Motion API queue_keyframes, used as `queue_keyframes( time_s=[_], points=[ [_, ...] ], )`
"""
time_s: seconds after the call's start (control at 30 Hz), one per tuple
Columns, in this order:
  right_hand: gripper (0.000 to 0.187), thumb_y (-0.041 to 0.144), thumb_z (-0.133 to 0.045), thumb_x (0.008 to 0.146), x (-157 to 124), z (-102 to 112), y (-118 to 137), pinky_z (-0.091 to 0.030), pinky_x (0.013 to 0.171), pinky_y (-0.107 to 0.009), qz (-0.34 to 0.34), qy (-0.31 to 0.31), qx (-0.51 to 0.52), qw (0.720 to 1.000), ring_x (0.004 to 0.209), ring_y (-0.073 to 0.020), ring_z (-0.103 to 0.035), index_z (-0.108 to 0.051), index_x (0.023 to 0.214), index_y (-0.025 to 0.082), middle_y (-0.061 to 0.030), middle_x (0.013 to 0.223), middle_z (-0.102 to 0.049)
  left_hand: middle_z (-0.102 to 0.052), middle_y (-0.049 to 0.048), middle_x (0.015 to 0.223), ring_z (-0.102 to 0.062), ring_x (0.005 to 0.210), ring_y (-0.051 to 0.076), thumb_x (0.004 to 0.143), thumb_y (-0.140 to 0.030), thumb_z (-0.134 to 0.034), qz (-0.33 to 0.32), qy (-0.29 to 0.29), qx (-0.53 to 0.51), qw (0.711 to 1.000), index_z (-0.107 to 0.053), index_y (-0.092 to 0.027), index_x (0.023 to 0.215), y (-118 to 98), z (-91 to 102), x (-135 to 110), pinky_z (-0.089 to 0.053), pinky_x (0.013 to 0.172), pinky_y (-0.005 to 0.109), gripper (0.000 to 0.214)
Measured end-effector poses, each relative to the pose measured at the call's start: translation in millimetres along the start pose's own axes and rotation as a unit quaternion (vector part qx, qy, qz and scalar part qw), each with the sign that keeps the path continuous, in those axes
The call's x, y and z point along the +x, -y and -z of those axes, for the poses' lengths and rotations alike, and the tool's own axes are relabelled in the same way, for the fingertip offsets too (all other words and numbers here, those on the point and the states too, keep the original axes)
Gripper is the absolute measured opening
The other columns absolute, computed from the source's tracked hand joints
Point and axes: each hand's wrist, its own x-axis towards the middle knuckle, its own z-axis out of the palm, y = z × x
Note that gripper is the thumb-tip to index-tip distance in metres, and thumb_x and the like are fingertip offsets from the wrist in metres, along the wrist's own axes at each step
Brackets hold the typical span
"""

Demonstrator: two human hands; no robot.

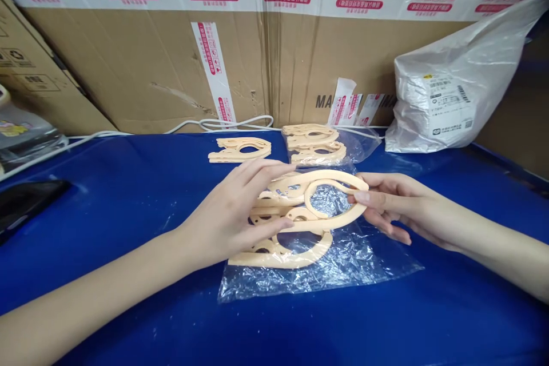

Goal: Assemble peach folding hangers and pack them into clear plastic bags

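Both my hands hold a small stack of cream plastic folding hangers (319, 180) just above a clear plastic bag (343, 266) lying on the blue table (128, 211). My left hand (234, 214) grips the stack's left side, fingers over the top and thumb below. My right hand (386, 206) pinches the rounded right end. The lowest hanger (291, 254) rests on the bag.
Farther back lie a loose hanger pile (240, 150) and a bagged hanger pile (315, 144). Taped cardboard boxes (171, 57) form a wall behind. A white plastic parcel bag (446, 97) sits at right, a dark phone (26, 200) at left, and white cables (128, 132) along the boxes.
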Motion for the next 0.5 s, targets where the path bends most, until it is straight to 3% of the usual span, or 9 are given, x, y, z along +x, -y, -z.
queue_keyframes(
  time_s=[0.17,0.33,0.5],
  points=[
    [0.029,0.042,-0.070,0.089,1.7,-4.5,0.6,-0.031,0.034,-0.011,-0.021,-0.027,0.058,0.998,0.035,-0.0017,-0.042,-0.056,0.090,0.017,0.0070,0.054,-0.053,-0.051,0.0095,0.141,-0.047,0.128,0.024,0.083,-0.058,-0.071,-0.035,0.004,0.045,0.998,-0.039,-0.017,0.142,-0.2,-4.0,-3.2,-0.038,0.111,0.035,0.079],
    [0.028,0.040,-0.070,0.089,-2.2,-6.4,2.2,-0.032,0.035,-0.011,-0.017,-0.009,0.082,0.996,0.036,-0.0017,-0.043,-0.058,0.092,0.016,0.0073,0.052,-0.050,-0.056,0.0114,0.137,-0.051,0.124,0.024,0.088,-0.043,-0.070,-0.052,-0.017,0.108,0.993,-0.041,-0.013,0.139,-2.9,-5.0,-4.2,-0.040,0.105,0.035,0.066],
    [0.025,0.039,-0.068,0.091,-3.3,-4.7,2.2,-0.032,0.036,-0.011,-0.010,-0.003,0.077,0.997,0.037,-0.0015,-0.043,-0.059,0.091,0.016,0.0065,0.053,-0.051,-0.057,0.0109,0.136,-0.053,0.123,0.025,0.082,-0.059,-0.071,-0.048,-0.033,0.089,0.994,-0.042,-0.015,0.139,-3.2,-3.7,-5.1,-0.041,0.104,0.035,0.078]
  ],
)
